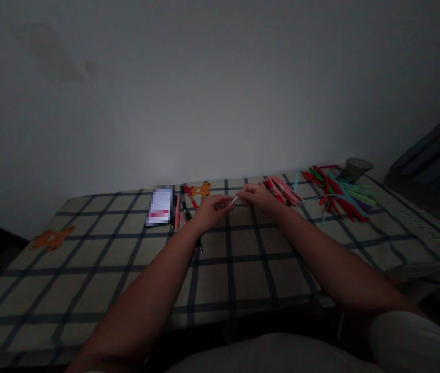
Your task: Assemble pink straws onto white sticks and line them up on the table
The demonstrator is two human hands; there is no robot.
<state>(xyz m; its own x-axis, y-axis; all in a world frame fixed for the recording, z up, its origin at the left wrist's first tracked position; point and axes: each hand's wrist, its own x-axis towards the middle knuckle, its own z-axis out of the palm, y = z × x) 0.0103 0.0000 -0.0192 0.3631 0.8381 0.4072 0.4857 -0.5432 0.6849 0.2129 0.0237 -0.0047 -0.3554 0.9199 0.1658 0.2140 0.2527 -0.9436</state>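
Over the middle of the checked tablecloth (239, 259), my two hands meet close together. A short, thin white stick (236, 198) runs between their fingertips; its exact kind is too small and dark to make out. My left hand (214, 210) pinches its lower left end with thumb and fingers. The upper right end is in the closed fingertips of my right hand (259, 197). Just beyond my right hand lies a bundle of pink and red pen-like sticks (282, 190). Several pink and black pens (178, 212) lie left of my left hand, some partly hidden by it.
A lit phone (160, 206) lies at the left of the pens. To the right is a loose heap of coloured fuzzy strips (340, 197), with a clear glass (356, 168) behind it. A wall (220, 103) rises along the table's far edge.
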